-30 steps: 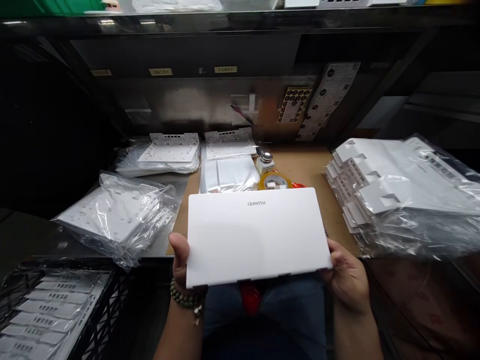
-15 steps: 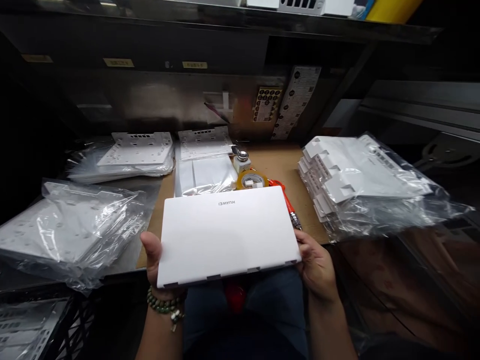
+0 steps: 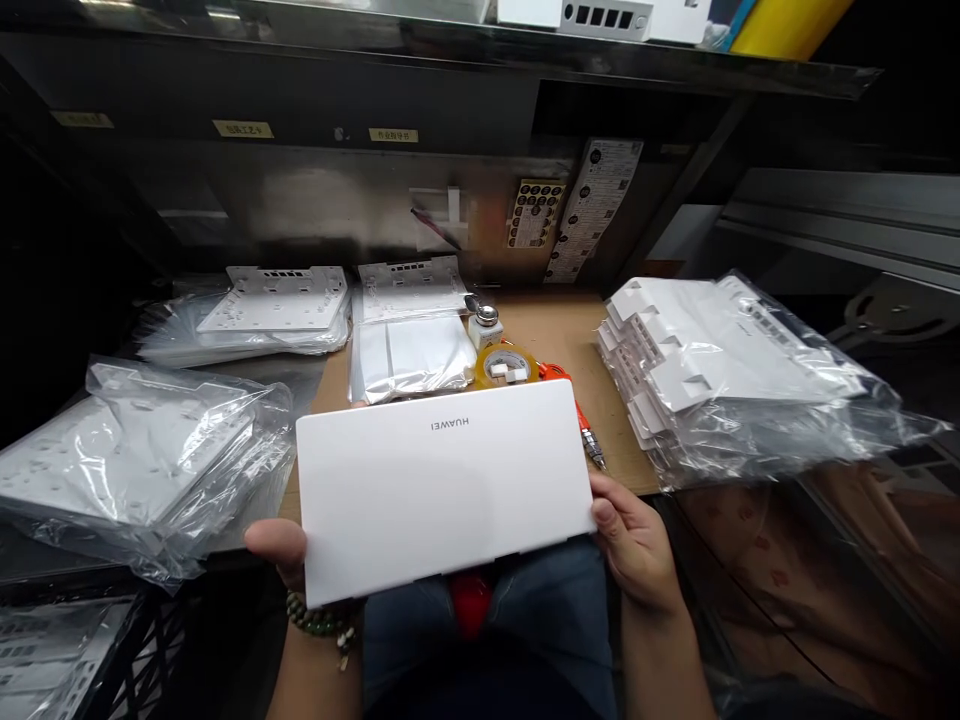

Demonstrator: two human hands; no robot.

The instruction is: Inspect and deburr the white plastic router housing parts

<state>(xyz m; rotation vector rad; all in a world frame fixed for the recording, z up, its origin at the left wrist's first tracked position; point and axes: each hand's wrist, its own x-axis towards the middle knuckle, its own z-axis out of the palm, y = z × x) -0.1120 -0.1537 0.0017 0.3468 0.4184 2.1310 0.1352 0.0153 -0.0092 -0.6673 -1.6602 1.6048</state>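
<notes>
A white plastic cover (image 3: 446, 505) with upside-down HUAWEI lettering is held above my lap, near the front edge of the bench. My left hand (image 3: 281, 555) grips its left edge, thumb along the side and the other fingers mostly hidden behind it. At the lower right edge, my right hand (image 3: 634, 535) pinches the cover between thumb and fingers. The cover tilts, its left end lower. Just behind it lie a roll of yellow tape (image 3: 504, 368), with small white pieces on it, and an orange-handled tool (image 3: 589, 430) with a metal tip.
Bagged white covers (image 3: 742, 350) are stacked at the right. White panels in plastic (image 3: 142, 440) lie at the left, with further panels (image 3: 277, 298) and plastic bags (image 3: 416, 350) behind. A pump bottle (image 3: 485, 325) stands mid-bench. A metal shelf (image 3: 420, 45) hangs overhead.
The cover has tilted, its left end moving lower and further left along with my left hand. My right hand still grips the right edge and has barely shifted.
</notes>
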